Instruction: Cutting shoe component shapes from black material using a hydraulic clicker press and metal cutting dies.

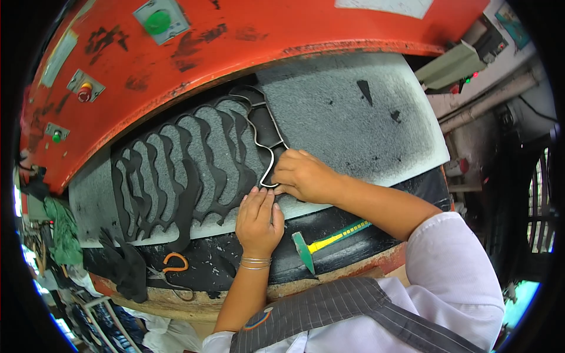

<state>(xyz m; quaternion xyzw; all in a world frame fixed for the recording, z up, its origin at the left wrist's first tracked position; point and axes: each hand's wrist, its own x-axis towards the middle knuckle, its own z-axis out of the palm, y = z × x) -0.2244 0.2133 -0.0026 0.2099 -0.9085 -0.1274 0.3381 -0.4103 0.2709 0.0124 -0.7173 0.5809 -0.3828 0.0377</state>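
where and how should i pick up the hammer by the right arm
Probably best to grip the hammer by its slim yellow-and-green handle, just clear of the right forearm, coming from the person's body side. The handle runs sideways away from the head, and the forearm covers its far end, so that nearer stretch is what's exposed.

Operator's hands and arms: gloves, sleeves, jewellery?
Left hand and right hand are both ungloved. Thin silvery bangles circle the left wrist; none visible on the right. The right sleeve is short and whitish, leaving the forearm bare. Left sleeve: whitish, mostly out of frame.
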